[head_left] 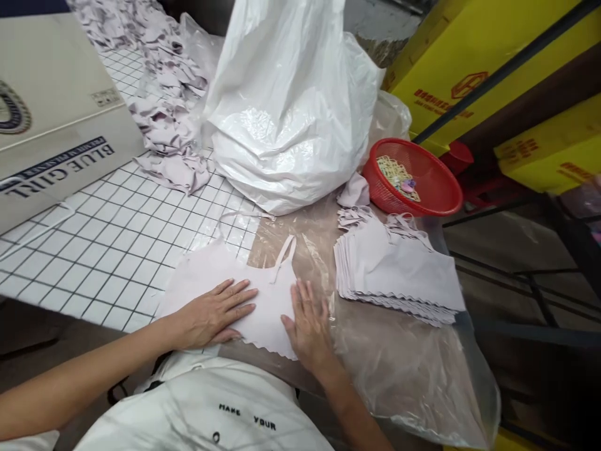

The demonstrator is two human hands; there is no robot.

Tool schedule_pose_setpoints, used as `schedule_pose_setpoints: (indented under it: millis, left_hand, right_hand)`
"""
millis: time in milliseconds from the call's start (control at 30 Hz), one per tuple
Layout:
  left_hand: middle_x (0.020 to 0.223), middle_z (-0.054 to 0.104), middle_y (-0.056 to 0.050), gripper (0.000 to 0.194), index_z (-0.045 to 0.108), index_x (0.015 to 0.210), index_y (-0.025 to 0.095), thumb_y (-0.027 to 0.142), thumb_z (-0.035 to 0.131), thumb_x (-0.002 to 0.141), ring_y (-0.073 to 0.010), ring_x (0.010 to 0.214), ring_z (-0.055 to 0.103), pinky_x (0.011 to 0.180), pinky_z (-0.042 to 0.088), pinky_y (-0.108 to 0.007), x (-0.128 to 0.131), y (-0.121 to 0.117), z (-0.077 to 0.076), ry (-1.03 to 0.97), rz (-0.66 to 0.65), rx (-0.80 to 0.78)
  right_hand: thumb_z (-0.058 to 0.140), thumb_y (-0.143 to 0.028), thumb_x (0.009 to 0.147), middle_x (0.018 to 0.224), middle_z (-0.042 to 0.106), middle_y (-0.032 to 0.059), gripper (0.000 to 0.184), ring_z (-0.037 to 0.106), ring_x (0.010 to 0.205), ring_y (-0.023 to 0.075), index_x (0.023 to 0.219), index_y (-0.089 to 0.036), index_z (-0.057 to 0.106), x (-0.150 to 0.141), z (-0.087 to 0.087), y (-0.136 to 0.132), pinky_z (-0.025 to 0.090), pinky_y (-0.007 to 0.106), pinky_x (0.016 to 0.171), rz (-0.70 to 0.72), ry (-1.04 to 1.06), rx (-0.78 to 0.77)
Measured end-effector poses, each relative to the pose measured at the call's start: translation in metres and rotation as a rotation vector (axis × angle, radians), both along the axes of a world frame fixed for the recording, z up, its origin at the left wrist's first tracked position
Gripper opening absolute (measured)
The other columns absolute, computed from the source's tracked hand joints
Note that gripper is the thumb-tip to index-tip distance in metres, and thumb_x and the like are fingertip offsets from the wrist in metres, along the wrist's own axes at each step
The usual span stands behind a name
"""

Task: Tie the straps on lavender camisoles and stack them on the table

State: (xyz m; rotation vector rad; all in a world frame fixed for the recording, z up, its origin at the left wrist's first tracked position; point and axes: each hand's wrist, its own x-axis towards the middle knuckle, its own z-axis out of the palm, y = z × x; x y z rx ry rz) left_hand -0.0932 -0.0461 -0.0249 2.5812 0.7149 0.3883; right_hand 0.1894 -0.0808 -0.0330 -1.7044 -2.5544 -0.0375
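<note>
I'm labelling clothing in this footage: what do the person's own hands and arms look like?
Left hand and right hand are bare: no gloves, rings or wristbands show. The left forearm and right forearm are uncovered; a white sleeve edge shows at bottom left.

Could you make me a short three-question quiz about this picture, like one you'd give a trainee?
1. True or false: the left hand and the right hand both touch the flat garment.

2. Multiple choice: what colour is the basket just beyond the garment stack?
A) Blue
B) Red
C) Green

3. Fill in the blank: from the wearer's viewpoint, the garment stack lies to the ____ of the flat garment.

Key: 1. True. 2. B. 3. right.
</note>
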Motion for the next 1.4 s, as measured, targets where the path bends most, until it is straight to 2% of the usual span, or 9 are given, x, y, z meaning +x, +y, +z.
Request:
schedule_pose_setpoints:
  millis: [133, 233, 433, 600, 733, 833, 1000, 1167, 1400]
  left_hand:
    - [0.158, 0.037, -0.01, 0.053, 0.038, 0.15, 0.024, 0.039, 0.049, 0.1, -0.029, 0.151, 0.021, 0.12, 0.028, -0.052, -0.033, 0.005, 0.003, 0.039, 0.102, 0.007]
    - [0.151, 0.047, -0.01, 0.039, 0.052, 0.137, 0.023, 0.035, 0.047, 0.1, -0.0295, 0.147, 0.029, 0.115, 0.035, -0.054, -0.06, 0.026, 0.002, -0.014, 0.338, 0.052]
    - [0.103, 0.064, -0.011, 0.028, 0.067, 0.101, 0.016, 0.04, 0.058, 0.091, -0.0271, 0.099, 0.055, 0.086, 0.048, -0.045, -0.075, 0.081, 0.005, -0.11, 0.822, 0.015]
    - [0.09, 0.063, -0.007, 0.03, 0.071, 0.089, 0.018, 0.046, 0.071, 0.08, -0.0281, 0.096, 0.052, 0.087, 0.041, -0.046, -0.043, 0.108, 0.01, -0.077, 0.898, -0.159]
    - [0.087, 0.064, -0.006, 0.012, 0.073, 0.084, 0.019, 0.03, 0.07, 0.08, -0.0267, 0.096, 0.053, 0.091, 0.037, -0.047, -0.027, 0.116, 0.014, -0.08, 0.925, -0.228]
    - [0.083, 0.065, -0.004, 0.008, 0.072, 0.077, 0.02, 0.025, 0.066, 0.081, -0.025, 0.093, 0.054, 0.092, 0.036, -0.047, -0.027, 0.117, 0.014, -0.113, 0.905, -0.256]
    - [0.082, 0.068, -0.004, 0.013, 0.07, 0.077, 0.02, 0.028, 0.062, 0.082, -0.0243, 0.09, 0.054, 0.092, 0.036, -0.047, -0.033, 0.114, 0.01, -0.155, 0.869, -0.227]
    - [0.083, 0.071, -0.004, 0.02, 0.068, 0.076, 0.022, 0.036, 0.056, 0.083, -0.0249, 0.089, 0.056, 0.095, 0.035, -0.048, -0.034, 0.113, 0.011, -0.176, 0.869, -0.207]
    - [0.08, 0.07, -0.004, 0.024, 0.068, 0.08, 0.023, 0.043, 0.054, 0.082, -0.0257, 0.086, 0.057, 0.088, 0.041, -0.044, -0.041, 0.11, 0.01, -0.255, 0.814, -0.225]
  right_hand:
    - [0.03, -0.033, 0.101, 0.159, 0.035, 0.0139, 0.068, 0.029, 0.148, 0.0304, 0.16, -0.018, -0.002, 0.015, -0.01, 0.005, 0.027, 0.056, 0.114, -0.024, -0.044, 0.019]
    - [0.031, -0.036, 0.1, 0.158, 0.037, 0.0147, 0.069, 0.031, 0.147, 0.0318, 0.16, -0.019, 0.0, 0.018, -0.011, 0.005, 0.029, 0.057, 0.112, -0.021, -0.048, 0.034]
    - [0.04, -0.037, 0.098, 0.15, 0.047, 0.0135, 0.05, 0.037, 0.142, 0.0347, 0.147, -0.025, 0.044, -0.006, 0.027, 0.036, 0.036, 0.056, 0.106, -0.02, 0.06, 0.059]
    - [0.037, -0.011, 0.096, 0.145, 0.052, 0.0115, 0.043, 0.038, 0.14, 0.028, 0.131, -0.023, 0.059, -0.085, 0.067, 0.125, 0.034, 0.046, 0.108, 0.227, 0.13, 0.02]
    - [0.039, -0.007, 0.094, 0.152, 0.045, 0.0114, 0.047, 0.033, 0.142, 0.0296, 0.136, -0.021, 0.053, -0.144, 0.062, 0.189, 0.032, 0.047, 0.106, 0.424, 0.055, -0.126]
    - [0.043, -0.011, 0.094, 0.135, 0.059, 0.0152, 0.032, 0.041, 0.133, 0.0308, 0.12, -0.016, 0.062, -0.163, 0.057, 0.211, 0.03, 0.047, 0.105, 0.507, 0.004, -0.202]
    - [0.045, -0.006, 0.089, 0.093, 0.071, 0.0144, 0.024, 0.057, 0.105, 0.0294, 0.09, -0.015, 0.067, -0.142, 0.084, 0.195, 0.029, 0.049, 0.103, 0.439, -0.052, -0.272]
    - [0.053, -0.011, 0.086, 0.086, 0.07, 0.0064, 0.021, 0.062, 0.084, 0.0238, 0.103, -0.019, 0.062, -0.111, 0.121, 0.149, 0.041, 0.038, 0.085, 0.262, 0.074, -0.548]
    - [0.063, -0.042, 0.091, 0.128, 0.059, 0.0125, 0.042, 0.057, 0.114, 0.024, 0.124, -0.018, 0.053, -0.142, 0.088, 0.166, 0.045, 0.032, 0.09, 0.06, 0.373, -0.532]
